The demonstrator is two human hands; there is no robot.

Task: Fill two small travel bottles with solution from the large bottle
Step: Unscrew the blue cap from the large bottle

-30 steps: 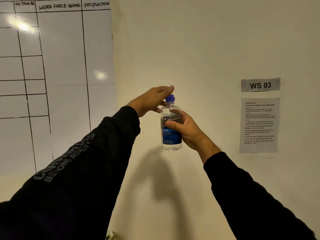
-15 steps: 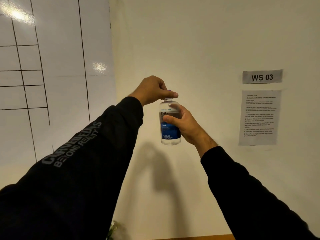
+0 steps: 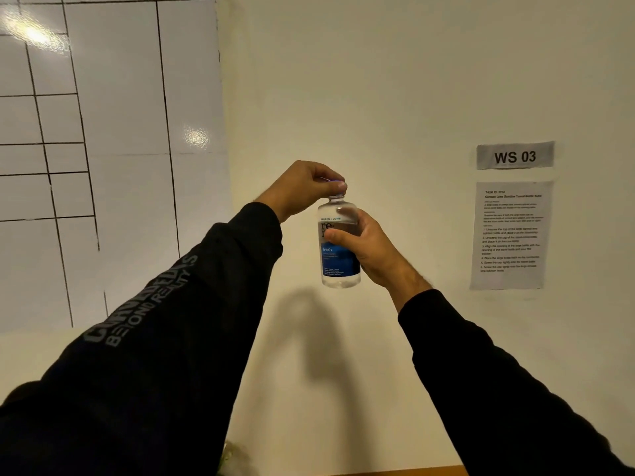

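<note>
Two hands midair, right hand (image 3: pixel 369 249) gripping large bottle (image 3: pixel 338 245), left hand (image 3: pixel 302 187) fingers seemingly pinching cap (image 3: pixel 335 183)

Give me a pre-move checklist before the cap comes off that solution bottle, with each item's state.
1. Bottle held firmly: ok. The right hand wraps the large bottle around its middle.
2. Bottle upright: ok. It stands close to vertical, held in the air before the wall.
3. Grip on the cap: ok. The left hand closes over the cap, of which only a blue edge shows.
4. Cap loosened or still threaded: cannot tell. The fingers hide it.
5. Travel bottles ready: cannot tell. None is in view.
6. Surface to put the cap on: cannot tell. Only a strip of countertop shows at the bottom edge.
</note>
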